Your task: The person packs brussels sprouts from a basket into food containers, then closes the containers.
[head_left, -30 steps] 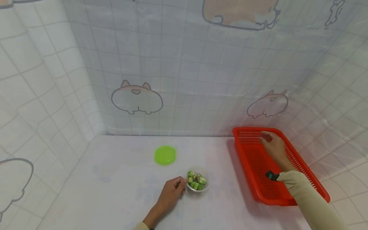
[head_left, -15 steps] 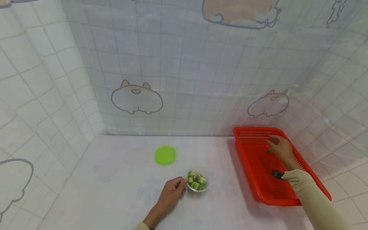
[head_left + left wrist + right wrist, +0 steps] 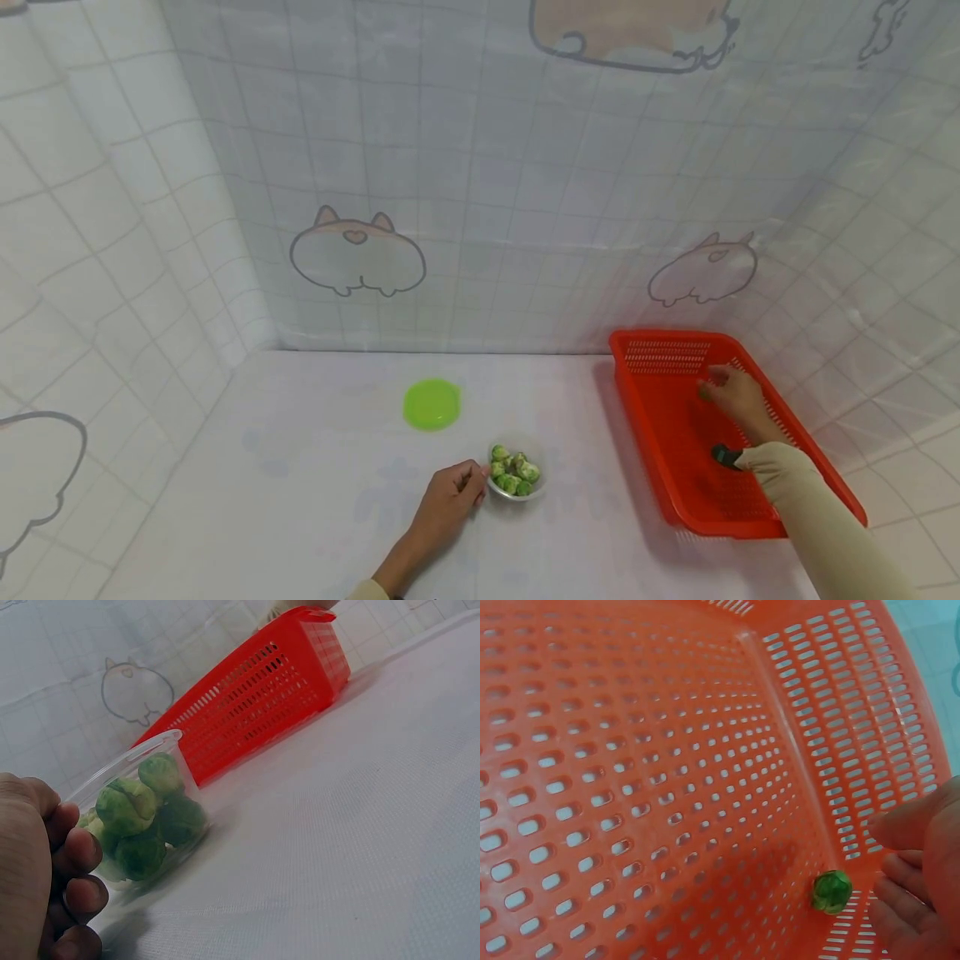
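A small clear plastic tub point(image 3: 542, 473) on the white table holds several Brussels sprouts point(image 3: 511, 475). My left hand point(image 3: 448, 504) pinches the tub's left rim; its remaining fingers are curled in the left wrist view, and the thumb is partly hidden. Inside the red plastic basket point(image 3: 643, 433), my right hand point(image 3: 741, 400) hovers near the far right part with fingers loosely bent. One Brussels sprout point(image 3: 831, 892) lies on the basket's floor by the wall, just short of the right fingertips and apart from them in the right wrist view.
A bright green lid-like disc point(image 3: 431, 405) lies on the table point(image 3: 300, 467) behind the tub. Tiled-pattern sheeting point(image 3: 480, 208) with cartoon dogs encloses the back and sides. The basket's raised walls surround the right hand.
My right hand has shifted right and slightly nearer inside the basket. The sprout there, hidden at first, has come into view by its fingers. My left hand and the tub stay put.
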Motion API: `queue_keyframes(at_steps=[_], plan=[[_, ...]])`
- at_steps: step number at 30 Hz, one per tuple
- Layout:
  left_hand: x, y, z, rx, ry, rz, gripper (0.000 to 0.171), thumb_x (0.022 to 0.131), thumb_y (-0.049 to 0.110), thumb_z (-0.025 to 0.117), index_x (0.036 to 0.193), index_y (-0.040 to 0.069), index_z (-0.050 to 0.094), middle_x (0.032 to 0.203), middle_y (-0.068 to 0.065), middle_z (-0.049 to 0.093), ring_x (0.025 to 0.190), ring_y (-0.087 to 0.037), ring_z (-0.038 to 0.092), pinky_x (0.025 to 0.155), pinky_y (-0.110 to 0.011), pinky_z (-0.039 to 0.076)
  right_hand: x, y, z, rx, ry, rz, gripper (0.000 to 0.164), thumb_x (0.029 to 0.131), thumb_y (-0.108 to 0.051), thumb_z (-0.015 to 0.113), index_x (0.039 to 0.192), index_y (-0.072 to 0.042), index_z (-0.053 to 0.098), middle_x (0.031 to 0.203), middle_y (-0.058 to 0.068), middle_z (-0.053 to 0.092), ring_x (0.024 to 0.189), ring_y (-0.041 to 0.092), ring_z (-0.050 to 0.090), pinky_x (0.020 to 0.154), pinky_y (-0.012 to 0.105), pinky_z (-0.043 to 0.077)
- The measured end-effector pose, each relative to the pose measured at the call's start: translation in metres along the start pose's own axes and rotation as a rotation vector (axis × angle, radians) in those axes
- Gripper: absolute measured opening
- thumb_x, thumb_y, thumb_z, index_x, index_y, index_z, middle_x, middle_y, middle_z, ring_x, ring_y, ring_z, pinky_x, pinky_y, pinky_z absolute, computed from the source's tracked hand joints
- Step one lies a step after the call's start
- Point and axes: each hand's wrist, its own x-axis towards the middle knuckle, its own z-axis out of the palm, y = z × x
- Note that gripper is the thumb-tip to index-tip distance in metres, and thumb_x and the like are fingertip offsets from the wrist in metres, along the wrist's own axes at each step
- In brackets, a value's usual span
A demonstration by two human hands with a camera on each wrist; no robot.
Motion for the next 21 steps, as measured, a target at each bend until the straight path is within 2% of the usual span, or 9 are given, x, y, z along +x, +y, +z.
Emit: queue_keyframes(at_steps=[7,11,21], plan=[[0.0,0.001,0.0,-0.002,-0.005,-0.009,0.041,0.104,0.046,0.052,0.076,0.017,0.06,0.066,0.001,0.058,0.059,-0.01,0.047,0.059,-0.025,0.041,0.004,0.009,0.007,-0.088,-0.054,-0.064,0.044,0.097,-0.01,0.059,0.128,0.02,0.051,0.119,0.04,0.058,0.099,0.049,0.061,0.082,0.058,0.05],[0.0,0.0,-0.001,-0.008,-0.008,-0.009,0.04,0.104,0.045,0.052,0.076,0.018,0.061,0.066,0.004,0.057,0.059,-0.009,0.048,0.059,-0.025,0.041,0.003,0.008,0.009,-0.076,-0.093,-0.055,0.043,0.095,-0.006,0.059,0.127,0.022,0.05,0.113,0.04,0.06,0.098,0.05,0.061,0.081,0.058,0.05],[0.001,-0.001,-0.001,-0.001,-0.006,-0.006,0.041,0.104,0.045,0.052,0.076,0.017,0.06,0.065,0.001,0.057,0.058,-0.01,0.047,0.059,-0.025,0.041,0.003,0.011,0.015,-0.071,-0.058,-0.064,0.04,0.093,-0.003,0.061,0.124,0.021,0.054,0.112,0.038,0.062,0.099,0.05,0.062,0.082,0.058,0.051]])
